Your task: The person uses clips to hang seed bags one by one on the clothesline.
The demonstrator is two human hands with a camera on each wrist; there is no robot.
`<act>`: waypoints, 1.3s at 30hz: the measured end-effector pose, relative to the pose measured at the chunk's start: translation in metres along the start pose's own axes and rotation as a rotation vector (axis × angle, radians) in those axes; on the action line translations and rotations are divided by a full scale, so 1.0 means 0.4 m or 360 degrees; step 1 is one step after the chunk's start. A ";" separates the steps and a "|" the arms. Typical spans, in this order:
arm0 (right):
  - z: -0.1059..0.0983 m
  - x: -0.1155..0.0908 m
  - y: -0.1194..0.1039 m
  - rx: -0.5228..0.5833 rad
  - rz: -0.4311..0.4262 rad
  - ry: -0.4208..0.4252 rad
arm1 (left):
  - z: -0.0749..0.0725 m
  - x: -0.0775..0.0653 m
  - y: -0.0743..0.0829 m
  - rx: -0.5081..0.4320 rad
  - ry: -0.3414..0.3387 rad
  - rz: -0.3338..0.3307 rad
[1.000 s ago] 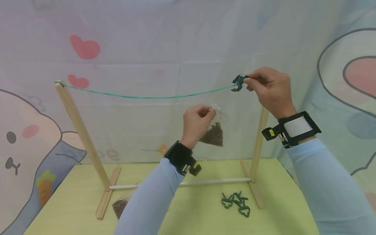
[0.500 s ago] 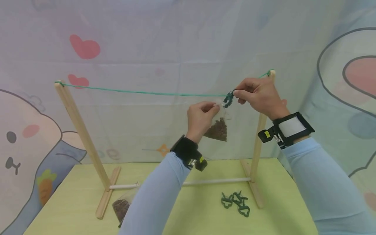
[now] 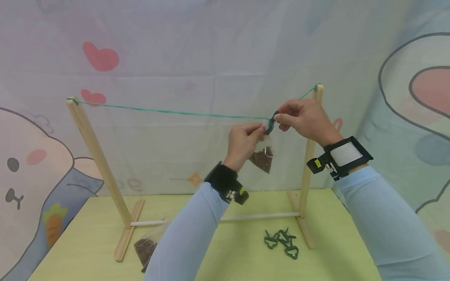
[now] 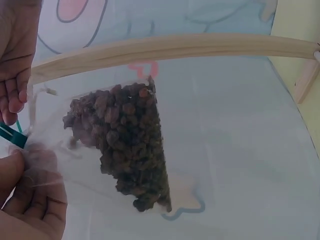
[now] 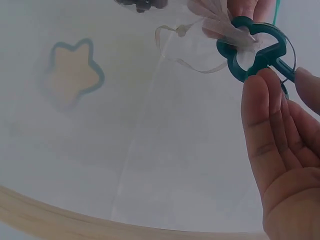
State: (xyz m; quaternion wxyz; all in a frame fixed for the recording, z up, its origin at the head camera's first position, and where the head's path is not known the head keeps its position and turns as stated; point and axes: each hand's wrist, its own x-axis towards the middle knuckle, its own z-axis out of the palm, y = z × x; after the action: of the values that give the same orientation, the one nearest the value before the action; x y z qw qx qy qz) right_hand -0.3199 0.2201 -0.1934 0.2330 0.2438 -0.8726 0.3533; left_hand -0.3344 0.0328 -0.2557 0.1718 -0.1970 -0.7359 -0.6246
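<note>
My left hand (image 3: 242, 145) pinches the gathered neck of a clear drawstring bag (image 4: 125, 145) with dark brown dried bits inside; the bag hangs tilted below the fingers. In my right hand (image 3: 305, 120) a green plastic clip (image 5: 232, 52) is pinched by its handles between thumb and fingers. The right wrist view shows the clip's clover-shaped loop around the bag's bunched neck, a thin white drawstring dangling beside it. The green string (image 3: 168, 112) runs to the clip and dips there, between two wooden posts.
Several green clips (image 3: 282, 242) lie on the yellow table near the right post (image 3: 306, 168). A second bag of brown bits (image 3: 145, 249) lies by the left post (image 3: 100, 164), partly behind my left sleeve. A white rod (image 3: 260, 216) joins the feet.
My right hand has moved down and left with the clip, from the string's right part to the bag's neck. My left hand has risen slightly to the right with the bag.
</note>
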 end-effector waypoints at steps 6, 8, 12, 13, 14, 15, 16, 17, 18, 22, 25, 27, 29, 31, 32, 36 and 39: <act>-0.007 -0.003 0.002 -0.0045 -0.0020 -0.0135 | -0.007 -0.004 -0.008 0.0069 -0.0086 0.0029; -0.008 -0.004 0.005 -0.0054 -0.0017 -0.0170 | -0.008 -0.005 -0.012 0.0081 -0.0110 0.0054; -0.006 -0.009 0.017 -0.0029 0.0013 -0.0210 | -0.011 -0.008 -0.024 0.0171 -0.0182 0.0113; -0.005 -0.010 0.020 -0.0022 0.0019 -0.0219 | -0.012 -0.011 -0.026 0.0196 -0.0204 0.0124; -0.004 -0.012 0.023 -0.0022 0.0019 -0.0232 | -0.014 -0.012 -0.029 0.0227 -0.0223 0.0136; -0.003 -0.013 0.027 -0.0021 0.0026 -0.0245 | -0.015 -0.014 -0.032 0.0251 -0.0244 0.0144; -0.002 -0.015 0.030 -0.0021 0.0034 -0.0260 | -0.017 -0.016 -0.035 0.0273 -0.0260 0.0145; 0.000 -0.016 0.033 -0.0026 0.0033 -0.0279 | -0.020 -0.018 -0.038 0.0294 -0.0275 0.0145; 0.002 -0.017 0.036 -0.0037 0.0036 -0.0293 | -0.023 -0.020 -0.042 0.0309 -0.0289 0.0145; 0.009 -0.022 0.044 -0.0058 0.0056 -0.0330 | -0.039 -0.031 -0.054 0.0328 -0.0314 0.0129; 0.012 -0.027 0.048 -0.0075 0.0044 -0.0353 | -0.055 -0.041 -0.066 0.0332 -0.0289 0.0141; 0.013 -0.031 0.050 -0.0089 0.0028 -0.0377 | -0.068 -0.050 -0.072 0.0354 -0.0263 0.0153; 0.011 -0.035 0.049 -0.0113 0.0019 -0.0405 | -0.082 -0.060 -0.077 0.0387 -0.0247 0.0177; 0.009 -0.040 0.048 -0.0141 0.0006 -0.0431 | -0.099 -0.075 -0.080 0.0425 -0.0247 0.0193; 0.008 -0.044 0.046 -0.0146 0.0000 -0.0440 | -0.109 -0.082 -0.080 0.0446 -0.0253 0.0200; 0.004 -0.065 0.042 -0.0176 -0.0056 -0.0422 | -0.153 -0.114 -0.075 0.0521 -0.0311 0.0209; 0.007 -0.090 0.038 -0.0193 -0.0157 -0.0311 | -0.188 -0.138 -0.070 0.0602 -0.0351 0.0240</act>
State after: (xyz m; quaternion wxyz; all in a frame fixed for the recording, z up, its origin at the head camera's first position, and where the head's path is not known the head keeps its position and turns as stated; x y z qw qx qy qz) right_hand -0.3017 0.2370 -0.2239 0.1782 0.3050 -0.8980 0.2624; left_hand -0.3003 -0.0496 -0.2950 0.1704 -0.2826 -0.8375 -0.4356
